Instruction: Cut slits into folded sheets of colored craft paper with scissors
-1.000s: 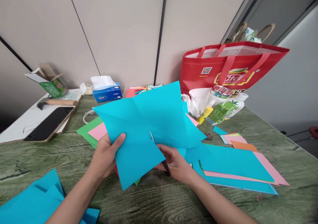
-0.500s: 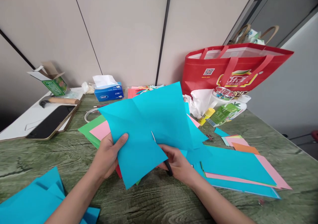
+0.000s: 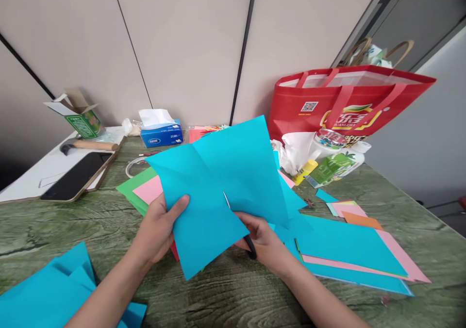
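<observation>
A creased sheet of blue paper [image 3: 218, 168] is held up above the table, with a cut running into it from its right side. My left hand [image 3: 160, 223] grips the sheet's left edge, thumb on top and fingers behind. My right hand [image 3: 260, 243] is closed round a pair of scissors; their black handle [image 3: 250, 247] shows below the paper. One thin blade [image 3: 226, 199] lies over the sheet at the cut, while the rest is hidden beneath. Behind the sheet, green paper [image 3: 136, 187] and pink paper [image 3: 148, 190] stick out on the left.
Blue sheets [image 3: 47, 289] lie at the lower left; more blue and pink paper [image 3: 349, 245] lies at the right. A phone [image 3: 78, 175], a hammer [image 3: 94, 145], a tissue box [image 3: 162, 135], a glue stick [image 3: 305, 172] and a red bag [image 3: 302, 119] stand or lie farther back.
The scissors and my right hand have shifted very slightly right and down with the paper's cut edge. My left hand keeps the same grip; the camera view has moved a little.
</observation>
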`<state>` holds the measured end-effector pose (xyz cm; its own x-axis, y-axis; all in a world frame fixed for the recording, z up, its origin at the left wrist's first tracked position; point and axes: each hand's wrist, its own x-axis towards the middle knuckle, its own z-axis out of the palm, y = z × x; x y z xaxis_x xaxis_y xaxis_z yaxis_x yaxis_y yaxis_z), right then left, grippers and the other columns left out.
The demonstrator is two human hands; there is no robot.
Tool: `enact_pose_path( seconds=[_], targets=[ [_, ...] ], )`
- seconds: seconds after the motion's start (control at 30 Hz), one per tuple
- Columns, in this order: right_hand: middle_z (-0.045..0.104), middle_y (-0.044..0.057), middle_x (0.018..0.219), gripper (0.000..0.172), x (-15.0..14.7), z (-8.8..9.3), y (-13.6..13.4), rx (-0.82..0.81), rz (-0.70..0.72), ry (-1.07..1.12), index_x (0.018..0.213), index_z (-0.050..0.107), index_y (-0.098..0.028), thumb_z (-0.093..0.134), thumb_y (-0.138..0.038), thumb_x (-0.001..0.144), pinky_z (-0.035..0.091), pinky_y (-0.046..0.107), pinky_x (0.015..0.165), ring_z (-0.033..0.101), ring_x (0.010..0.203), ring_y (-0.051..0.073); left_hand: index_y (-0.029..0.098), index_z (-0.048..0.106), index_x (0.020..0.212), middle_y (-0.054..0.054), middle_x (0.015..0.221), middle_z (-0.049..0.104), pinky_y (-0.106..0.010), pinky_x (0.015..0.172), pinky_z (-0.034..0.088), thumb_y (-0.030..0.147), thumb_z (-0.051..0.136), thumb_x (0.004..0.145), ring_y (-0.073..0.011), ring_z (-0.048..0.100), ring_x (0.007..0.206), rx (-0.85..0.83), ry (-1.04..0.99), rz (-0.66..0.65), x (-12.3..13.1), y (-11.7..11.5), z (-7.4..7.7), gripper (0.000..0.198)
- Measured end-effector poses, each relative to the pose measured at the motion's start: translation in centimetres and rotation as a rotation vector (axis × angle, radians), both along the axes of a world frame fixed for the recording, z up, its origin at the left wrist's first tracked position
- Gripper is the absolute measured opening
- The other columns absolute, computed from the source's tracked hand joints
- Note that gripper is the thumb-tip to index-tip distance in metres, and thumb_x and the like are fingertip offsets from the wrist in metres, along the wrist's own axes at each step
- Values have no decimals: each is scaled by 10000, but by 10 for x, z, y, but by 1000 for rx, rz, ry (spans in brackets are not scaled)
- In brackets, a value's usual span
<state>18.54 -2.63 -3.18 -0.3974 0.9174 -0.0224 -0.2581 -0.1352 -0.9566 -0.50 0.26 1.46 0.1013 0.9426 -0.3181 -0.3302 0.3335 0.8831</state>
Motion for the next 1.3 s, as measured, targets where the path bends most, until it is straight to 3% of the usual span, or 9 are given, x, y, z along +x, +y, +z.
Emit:
enact_pose_path(
  seconds=[0.1,0.3,0.5,0.73,0.87,1.03,1.3],
  targets=[
    [670,16,922,334,-1,0,-1,-19,-3,2,982,608,-221,681,-334,677,491,302,757,617,857,194,232,463,1222,-83,1214,564,-402,815,514,300,647,696,-302,559,1035,6,1,13,0,-1,-1,561],
    [658,17,928,329,-2,-6,-1,0,-13,17,989,595,-227,680,-305,681,485,295,755,601,901,197,236,449,1233,-77,1227,553,-399,825,509,289,638,708,-295,549,1049,5,-11,23,-1,-1,0,560],
    [647,-3,777,305,-2,-9,0,23,-34,-26,942,604,-241,685,-345,666,481,260,636,604,755,177,238,430,1245,-73,1260,522,-405,818,515,298,638,704,-304,536,1065,0,8,11,-1,-1,0,582],
    [633,9,765,306,-3,-4,0,2,-51,-34,906,616,-240,693,-377,644,461,292,623,569,695,180,277,422,1243,-36,1296,488,-394,792,533,311,634,702,-301,526,1080,40,57,-27,-4,-2,1,582],
    [592,-1,654,346,2,-5,-3,-146,40,56,948,608,-201,678,-389,666,447,286,605,541,602,142,233,434,1228,-70,1288,495,-423,759,542,324,651,680,-332,521,1076,28,110,-20,-3,-1,5,596],
    [579,19,697,413,6,-11,-5,-324,132,239,1022,573,-190,622,-454,709,476,327,635,529,603,121,227,443,1220,-91,1278,500,-440,774,531,357,631,693,-340,512,1084,44,101,-70,-7,1,-1,575],
    [624,31,749,214,3,-10,-4,-103,80,-9,811,614,-155,597,-363,762,459,245,624,561,638,106,227,440,1233,-78,1237,539,-429,785,531,340,619,709,-324,526,1072,-23,66,-92,-9,1,2,565]
  ],
)
